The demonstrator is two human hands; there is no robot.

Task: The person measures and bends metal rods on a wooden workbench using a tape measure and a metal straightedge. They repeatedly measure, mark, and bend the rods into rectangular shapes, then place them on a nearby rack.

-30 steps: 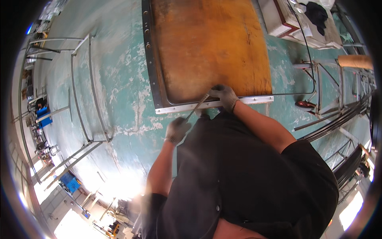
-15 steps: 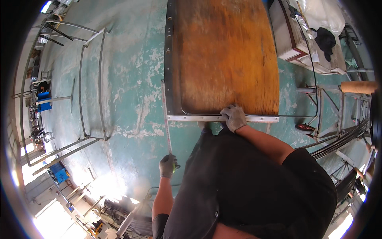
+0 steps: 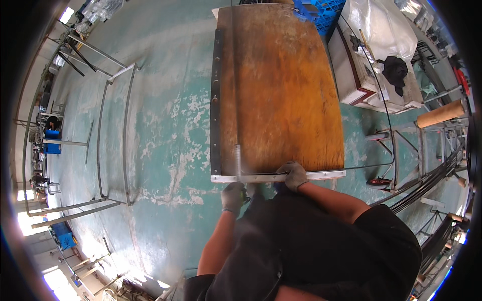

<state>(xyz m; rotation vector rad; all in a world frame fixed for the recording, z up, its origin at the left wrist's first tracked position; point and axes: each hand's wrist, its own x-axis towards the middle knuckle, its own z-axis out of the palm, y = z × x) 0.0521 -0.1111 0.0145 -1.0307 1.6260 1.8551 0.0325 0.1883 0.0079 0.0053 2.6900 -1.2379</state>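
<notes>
My left hand [image 3: 232, 196], in a grey work glove, is closed around a tape measure at the board's near edge. Its pale blade [image 3: 238, 159] runs out over the edge and lies alongside a thin dark rod [image 3: 234, 85]. That rod is bent at a corner near the blade; it runs along the board's left side and near edge, then past the right side. My right hand [image 3: 294, 175], gloved too, is closed over the rod at the near edge. Beneath lies a worn brown wooden board [image 3: 286, 95]. The tape's case is mostly hidden by the left hand.
A light metal strip [image 3: 321, 175] edges the board in front, a dark drilled bar [image 3: 216, 110] its left. White boxes [image 3: 351, 75] with plastic wrap stand far right, near a wheeled metal frame [image 3: 420, 145]. A metal frame [image 3: 128, 135] stands left on the green floor [image 3: 165, 125].
My left hand has moved right and forward with the tape measure, bringing the blade from beside the board onto it by the rod. My right hand keeps its hold on the rod.
</notes>
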